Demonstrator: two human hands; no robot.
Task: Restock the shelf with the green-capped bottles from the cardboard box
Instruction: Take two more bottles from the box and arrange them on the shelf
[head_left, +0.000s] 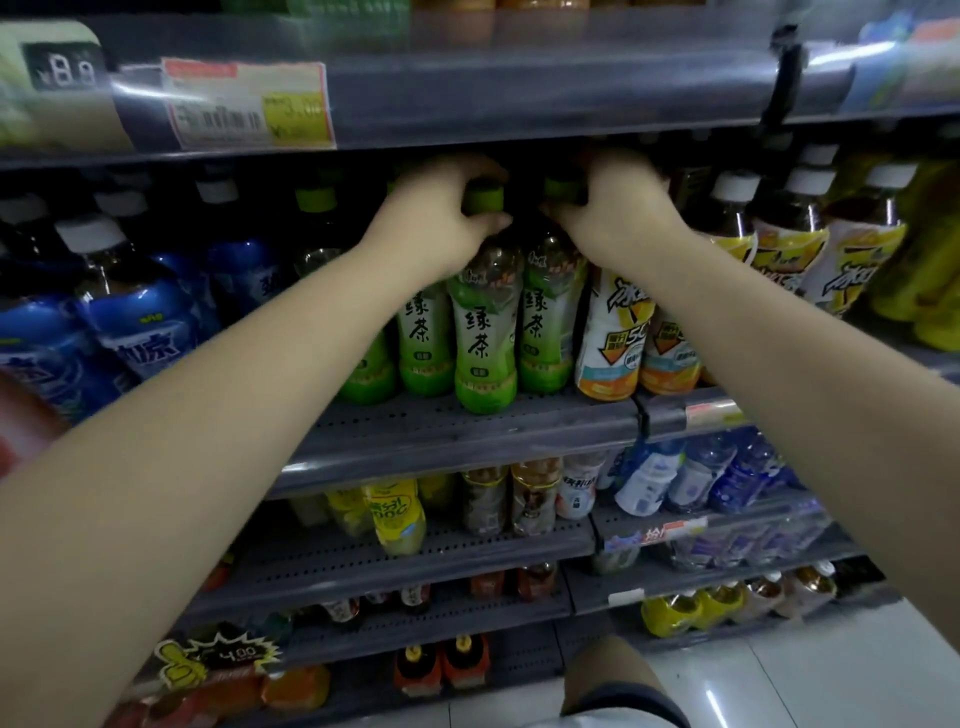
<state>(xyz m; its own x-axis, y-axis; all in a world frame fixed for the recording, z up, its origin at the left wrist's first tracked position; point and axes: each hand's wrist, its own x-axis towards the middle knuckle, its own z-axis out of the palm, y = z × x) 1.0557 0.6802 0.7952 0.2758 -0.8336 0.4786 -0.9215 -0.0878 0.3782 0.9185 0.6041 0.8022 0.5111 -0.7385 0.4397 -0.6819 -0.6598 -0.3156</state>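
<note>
Forearms out, we pinch caps: left hand (444, 218) clamps one green-capped bottle (485, 332), right hand (610, 210) another (548, 317), steadying both upright near the shelf (467, 426) front edge for neat rows.

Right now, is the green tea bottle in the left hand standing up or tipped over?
Standing up. The green tea bottle rests base-down on the shelf, cap on top, gripped by the left hand.

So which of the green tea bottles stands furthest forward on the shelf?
The green tea bottle gripped at its cap by the left hand; its base sits nearer the shelf edge than its neighbours.
</note>
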